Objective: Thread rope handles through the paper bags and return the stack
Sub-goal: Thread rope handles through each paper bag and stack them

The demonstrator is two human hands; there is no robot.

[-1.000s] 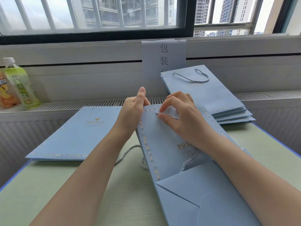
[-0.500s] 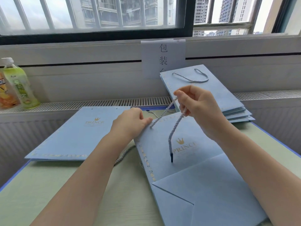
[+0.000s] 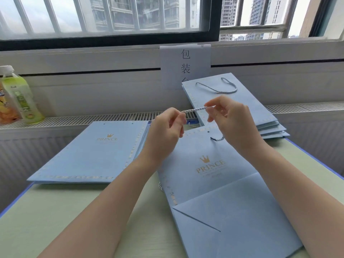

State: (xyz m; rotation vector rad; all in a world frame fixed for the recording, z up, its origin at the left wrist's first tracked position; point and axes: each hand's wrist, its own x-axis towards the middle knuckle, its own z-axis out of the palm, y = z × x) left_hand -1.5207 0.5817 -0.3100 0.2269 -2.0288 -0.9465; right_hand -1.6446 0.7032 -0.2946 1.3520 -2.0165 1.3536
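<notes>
A short stretch of twisted rope [image 3: 194,109] is held taut in the air between both hands, above the top edge of the blue paper bag [image 3: 214,175] lying flat mid-desk. The left hand [image 3: 164,130] is pinched on one end, the right hand [image 3: 229,118] on the other, fingers curled round it. A loose rope tail is seen by the punched hole [image 3: 208,131] near the bag's top edge. The rope is probably soft and floppy, so it's best gripped right near the tip for poking through. The bag looks light and easily creased. Finished bags [image 3: 232,103] are stacked at the desk's far right edge, unthreaded ones [image 3: 89,155] at the left edge.
</notes>
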